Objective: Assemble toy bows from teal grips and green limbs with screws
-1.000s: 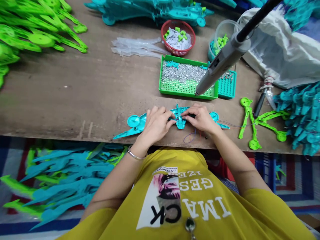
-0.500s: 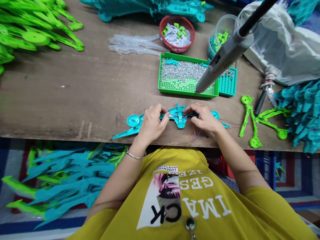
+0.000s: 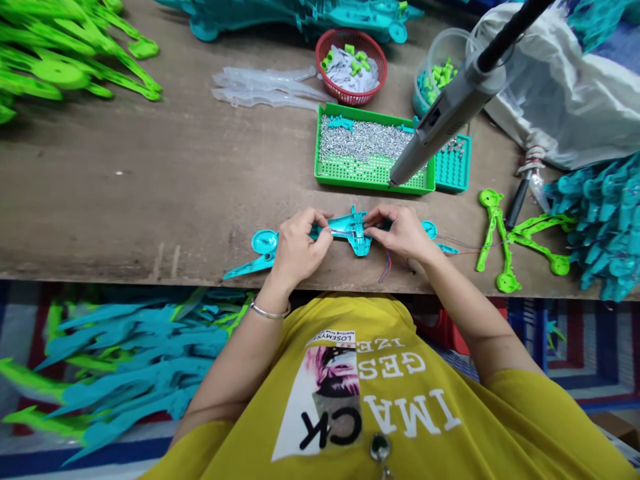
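A long turquoise plastic frame lies across the table near its front edge, its hollow side with a central cross-shaped part facing up. My left hand is closed on its left arm, thumb and forefinger pinched together. On the right of the central part my right hand has its fingers pinched at the frame. Thin wires run along the hollow between the hands, and a red and blue wire loop hangs below the right hand. More thin wires trail right, past the frame's tip.
A grey electric screwdriver hangs over a green tray of screws. Behind stand a red basket and a clear tub. Green parts and stacked turquoise frames lie right; green frames fill the left back.
The fingers of my right hand have shifted slightly left toward the central part. The wire loop below has narrowed, and the whole view has shifted slightly.
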Action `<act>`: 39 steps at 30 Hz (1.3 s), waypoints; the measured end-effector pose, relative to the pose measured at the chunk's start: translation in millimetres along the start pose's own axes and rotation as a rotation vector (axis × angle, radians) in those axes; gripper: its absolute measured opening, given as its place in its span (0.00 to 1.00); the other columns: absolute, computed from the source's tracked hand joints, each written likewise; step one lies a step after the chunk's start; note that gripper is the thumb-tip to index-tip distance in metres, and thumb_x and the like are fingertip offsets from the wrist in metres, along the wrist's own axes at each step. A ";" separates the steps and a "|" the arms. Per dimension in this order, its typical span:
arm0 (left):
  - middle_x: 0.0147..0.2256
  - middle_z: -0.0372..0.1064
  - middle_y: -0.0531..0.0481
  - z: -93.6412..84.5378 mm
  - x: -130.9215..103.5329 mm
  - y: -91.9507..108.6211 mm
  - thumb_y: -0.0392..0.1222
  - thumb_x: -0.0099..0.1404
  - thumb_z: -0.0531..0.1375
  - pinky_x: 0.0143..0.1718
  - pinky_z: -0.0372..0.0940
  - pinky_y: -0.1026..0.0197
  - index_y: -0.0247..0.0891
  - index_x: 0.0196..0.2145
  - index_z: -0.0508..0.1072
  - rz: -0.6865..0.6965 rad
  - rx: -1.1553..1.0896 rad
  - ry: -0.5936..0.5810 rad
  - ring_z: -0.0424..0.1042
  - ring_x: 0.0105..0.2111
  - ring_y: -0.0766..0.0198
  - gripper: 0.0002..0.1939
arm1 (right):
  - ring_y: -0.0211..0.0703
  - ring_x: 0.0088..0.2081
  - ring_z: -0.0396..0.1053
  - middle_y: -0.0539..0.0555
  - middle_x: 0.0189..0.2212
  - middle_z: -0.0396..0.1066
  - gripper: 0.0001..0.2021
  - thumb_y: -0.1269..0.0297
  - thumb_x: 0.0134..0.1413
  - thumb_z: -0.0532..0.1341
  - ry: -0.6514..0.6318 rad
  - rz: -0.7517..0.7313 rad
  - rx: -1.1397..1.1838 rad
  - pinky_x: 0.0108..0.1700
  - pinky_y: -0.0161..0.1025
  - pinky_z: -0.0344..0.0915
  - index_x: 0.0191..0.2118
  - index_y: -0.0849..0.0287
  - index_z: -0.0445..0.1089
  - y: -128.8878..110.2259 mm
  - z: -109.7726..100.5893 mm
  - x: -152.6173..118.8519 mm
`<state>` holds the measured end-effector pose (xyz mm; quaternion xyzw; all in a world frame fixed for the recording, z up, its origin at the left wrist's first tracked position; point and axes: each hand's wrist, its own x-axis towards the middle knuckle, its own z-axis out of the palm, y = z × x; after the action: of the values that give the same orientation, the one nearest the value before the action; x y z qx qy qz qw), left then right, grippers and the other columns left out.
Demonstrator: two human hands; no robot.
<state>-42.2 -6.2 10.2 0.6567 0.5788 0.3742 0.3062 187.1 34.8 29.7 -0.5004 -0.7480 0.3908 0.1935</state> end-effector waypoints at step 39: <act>0.49 0.77 0.44 -4.8 -22.7 -5.9 0.41 0.64 0.57 0.49 0.75 0.49 0.42 0.31 0.66 0.094 -0.086 0.170 0.79 0.46 0.56 0.04 | 0.52 0.39 0.70 0.54 0.36 0.76 0.16 0.66 0.44 0.68 -0.111 0.339 -0.319 0.48 0.49 0.64 0.42 0.57 0.75 -19.4 -5.6 16.8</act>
<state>-50.5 -28.0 4.7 0.6352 0.5545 0.4672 0.2660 172.1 48.4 46.6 -0.6207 -0.7150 0.3216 0.0020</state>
